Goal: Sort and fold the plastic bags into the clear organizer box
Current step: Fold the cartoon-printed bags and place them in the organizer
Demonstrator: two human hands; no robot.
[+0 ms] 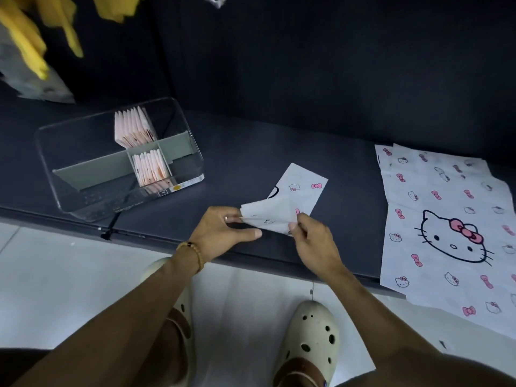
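Observation:
A white plastic bag (296, 191) printed with cat faces and pink bows lies as a narrow strip on the dark shelf (251, 152), its near end folded into a triangle. My left hand (223, 230) pinches the triangle's left corner. My right hand (312, 241) pinches its right corner with thumb and fingers. The clear organizer box (72, 135) stands at the left, with grey dividers. Folded pinkish bags (134, 129) stand in its back compartment and more folded bags (150, 169) in a small front compartment.
Flat bags with the same print (446, 224) lie stacked at the right, hanging over the shelf's front edge. Yellow bags (33, 37) hang blurred at the top left. A dark wall rises behind the shelf. My feet in cream clogs stand on the pale floor below.

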